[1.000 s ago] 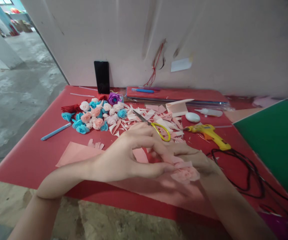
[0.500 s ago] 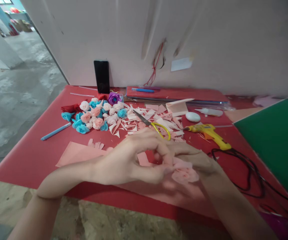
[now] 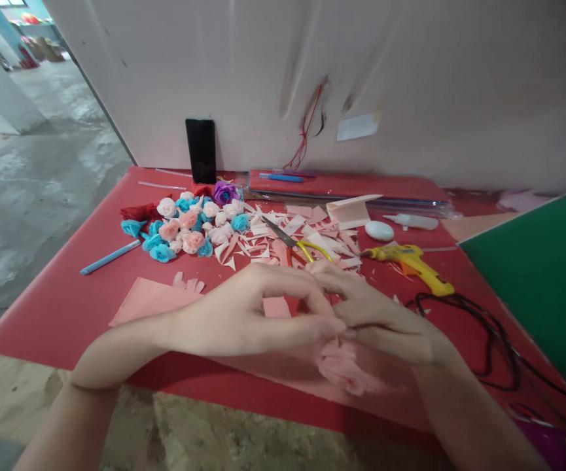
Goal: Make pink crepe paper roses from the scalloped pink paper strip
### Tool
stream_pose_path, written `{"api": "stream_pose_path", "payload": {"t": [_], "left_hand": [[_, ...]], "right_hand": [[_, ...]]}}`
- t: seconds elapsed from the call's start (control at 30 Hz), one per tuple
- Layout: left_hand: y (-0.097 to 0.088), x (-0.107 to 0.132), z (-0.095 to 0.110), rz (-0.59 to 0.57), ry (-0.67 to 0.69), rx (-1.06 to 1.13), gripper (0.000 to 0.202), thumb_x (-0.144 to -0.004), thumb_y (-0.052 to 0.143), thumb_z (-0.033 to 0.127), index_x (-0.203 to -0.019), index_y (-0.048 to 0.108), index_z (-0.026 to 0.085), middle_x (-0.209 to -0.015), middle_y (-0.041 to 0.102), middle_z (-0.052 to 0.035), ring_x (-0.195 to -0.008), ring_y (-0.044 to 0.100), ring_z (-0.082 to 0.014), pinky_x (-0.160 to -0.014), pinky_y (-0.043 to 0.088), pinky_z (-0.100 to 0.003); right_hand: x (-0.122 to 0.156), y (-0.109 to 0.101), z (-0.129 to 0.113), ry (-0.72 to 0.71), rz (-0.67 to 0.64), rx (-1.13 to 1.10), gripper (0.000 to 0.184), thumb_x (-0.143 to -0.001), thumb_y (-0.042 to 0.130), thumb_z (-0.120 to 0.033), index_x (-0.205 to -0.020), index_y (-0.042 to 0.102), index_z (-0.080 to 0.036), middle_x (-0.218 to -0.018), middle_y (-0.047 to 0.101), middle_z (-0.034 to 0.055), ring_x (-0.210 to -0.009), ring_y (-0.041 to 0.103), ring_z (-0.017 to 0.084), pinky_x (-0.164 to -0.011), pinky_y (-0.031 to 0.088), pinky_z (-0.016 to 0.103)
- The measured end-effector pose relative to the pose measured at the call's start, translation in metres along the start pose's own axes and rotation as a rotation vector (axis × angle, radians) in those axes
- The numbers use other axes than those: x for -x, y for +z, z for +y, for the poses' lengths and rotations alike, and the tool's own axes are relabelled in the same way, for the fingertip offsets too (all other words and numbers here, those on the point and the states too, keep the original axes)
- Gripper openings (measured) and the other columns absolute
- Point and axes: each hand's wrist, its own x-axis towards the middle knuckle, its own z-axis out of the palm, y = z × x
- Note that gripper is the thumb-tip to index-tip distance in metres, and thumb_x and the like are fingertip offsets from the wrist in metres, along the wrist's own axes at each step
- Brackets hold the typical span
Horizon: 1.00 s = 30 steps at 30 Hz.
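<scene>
A pink paper rose (image 3: 345, 369) hangs, head tipped down toward me, below my fingertips. My left hand (image 3: 267, 314) pinches it at its base with thumb and forefinger. Meeting it there from the other side, my right hand (image 3: 385, 314) is closed on the same base; its fingertips are partly hidden. Scissors (image 3: 283, 233) with yellow and orange-red handles lie just beyond my hands on pink paper scraps (image 3: 307, 226). A pink paper sheet (image 3: 150, 301) lies under and beside my left wrist.
Finished paper roses (image 3: 184, 226) in several colours are heaped at the left, near a blue pen (image 3: 110, 257). A phone (image 3: 201, 150) leans on the wall. At the right are a yellow glue gun (image 3: 413, 261), its black cord, a white oval object (image 3: 379, 230) and a green board (image 3: 538, 281).
The rose has swung downward and a little left, its head now facing lower. My right hand has come further round to its base, and more of the scissors' handles shows.
</scene>
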Motion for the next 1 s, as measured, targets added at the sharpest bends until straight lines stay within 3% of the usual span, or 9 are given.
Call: {"api": "stream_pose_path", "payload": {"t": [0.33,0.53,0.8,1.0], "left_hand": [[0.002,0.006,0.010,-0.051,0.072,-0.132,0.005,-0.078,0.062,0.012,-0.080,0.063,0.007,-0.082,0.067,-0.0062,-0.082,0.059,-0.0096,-0.080,0.048,-0.018],[0.003,0.007,0.008,-0.078,0.069,-0.134,0.006,-0.082,0.058,0.012,-0.076,0.061,0.012,-0.078,0.067,-0.0036,-0.077,0.058,-0.0091,-0.075,0.048,-0.019],[0.000,0.008,0.010,-0.179,-0.012,-0.240,0.013,-0.089,0.047,0.013,-0.082,0.058,0.015,-0.086,0.064,-0.0016,-0.084,0.053,-0.0095,-0.083,0.042,-0.020],[0.000,0.008,0.012,-0.278,-0.071,-0.211,0.016,-0.090,0.044,0.013,-0.082,0.057,0.014,-0.088,0.067,-0.0022,-0.089,0.052,-0.0101,-0.087,0.040,-0.020]], "right_hand": [[0.001,0.000,-0.012,0.034,-0.028,0.030,0.046,-0.095,0.022,-0.045,-0.074,0.056,-0.023,-0.079,0.048,0.0013,-0.080,0.040,0.018,-0.075,0.035,0.035],[0.003,0.001,-0.016,0.044,-0.081,0.109,0.044,-0.095,0.022,-0.043,-0.075,0.055,-0.023,-0.078,0.053,0.0017,-0.077,0.041,0.017,-0.078,0.035,0.036],[0.002,0.003,-0.022,0.094,-0.106,0.177,0.040,-0.097,0.022,-0.037,-0.077,0.054,-0.022,-0.075,0.054,0.0011,-0.075,0.043,0.017,-0.079,0.035,0.035],[-0.001,0.001,-0.025,0.041,-0.089,0.190,0.042,-0.098,0.020,-0.034,-0.070,0.048,-0.020,-0.072,0.051,0.0001,-0.072,0.039,0.015,-0.074,0.034,0.032]]}}
